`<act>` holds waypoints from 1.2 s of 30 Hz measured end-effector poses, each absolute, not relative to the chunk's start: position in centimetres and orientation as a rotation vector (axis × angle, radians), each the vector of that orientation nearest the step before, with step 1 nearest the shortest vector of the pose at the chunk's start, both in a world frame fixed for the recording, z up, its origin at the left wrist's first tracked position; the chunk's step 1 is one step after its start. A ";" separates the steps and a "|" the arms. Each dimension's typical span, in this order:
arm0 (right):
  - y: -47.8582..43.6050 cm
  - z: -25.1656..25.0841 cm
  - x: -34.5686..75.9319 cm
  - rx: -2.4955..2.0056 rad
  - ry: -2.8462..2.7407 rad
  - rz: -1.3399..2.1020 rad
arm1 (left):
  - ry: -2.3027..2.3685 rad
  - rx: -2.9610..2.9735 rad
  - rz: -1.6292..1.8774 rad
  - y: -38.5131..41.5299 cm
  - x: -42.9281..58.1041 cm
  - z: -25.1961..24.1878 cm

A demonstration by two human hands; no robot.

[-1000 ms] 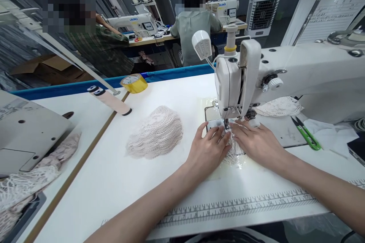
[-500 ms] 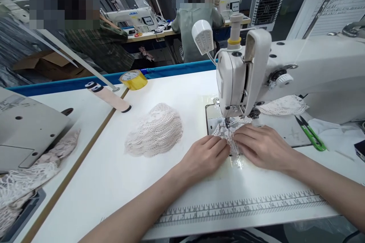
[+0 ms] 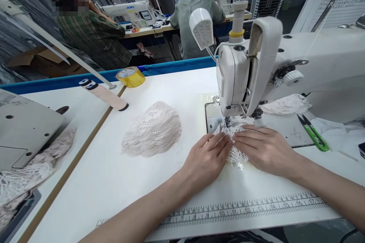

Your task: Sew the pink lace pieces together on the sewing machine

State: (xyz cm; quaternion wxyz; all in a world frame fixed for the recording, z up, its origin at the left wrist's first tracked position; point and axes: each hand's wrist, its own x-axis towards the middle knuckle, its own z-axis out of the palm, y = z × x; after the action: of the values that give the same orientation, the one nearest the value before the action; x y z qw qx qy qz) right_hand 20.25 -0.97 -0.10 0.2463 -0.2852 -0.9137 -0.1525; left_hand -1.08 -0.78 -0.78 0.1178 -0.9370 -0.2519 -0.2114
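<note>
A piece of white lace (image 3: 238, 155) lies beneath the presser foot (image 3: 227, 121) of a sewing machine (image 3: 232, 76), between the near and far edges of a white table (image 3: 128, 182). The left hand (image 3: 203, 159) and right hand (image 3: 266, 152) rest on it from either side, fingers outstretched and unclenched, fingertips nearly meeting before the needle. The step in hand looks to be lining up or feeding the lace for stitching; the next move would call for even, light pressure, the cloth flat and fingertips clear of the needle. To the left sits a stack of lace (image 3: 155, 129); green-handled snips (image 3: 315, 134) lie to the right. Yellow tape (image 3: 132, 78) stands near the far edge, while a printed ruler (image 3: 234, 212) follows the near one. Beyond, two people (image 3: 91, 38) (image 3: 196, 22) sit at other machines (image 3: 129, 11).
</note>
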 end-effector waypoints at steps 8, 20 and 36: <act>-0.9 -0.1 20.2 -0.763 -2.463 -0.399 | -0.756 -2.738 -0.595 -0.8 -1.2 -0.9; -0.4 -0.3 20.3 -0.807 -2.467 -0.464 | -0.793 -2.734 -0.608 0.2 -1.1 -1.0; -0.3 -1.1 20.1 -0.827 -2.488 -0.536 | -0.792 -2.700 -0.641 0.5 -1.1 -1.2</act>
State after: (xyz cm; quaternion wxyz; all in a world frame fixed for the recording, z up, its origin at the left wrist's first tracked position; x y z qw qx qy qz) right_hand 20.12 -0.32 -1.12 0.2306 -0.3008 -0.9047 -0.1947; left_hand -1.15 0.48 -1.20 0.1276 -0.9280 -0.2722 -0.2202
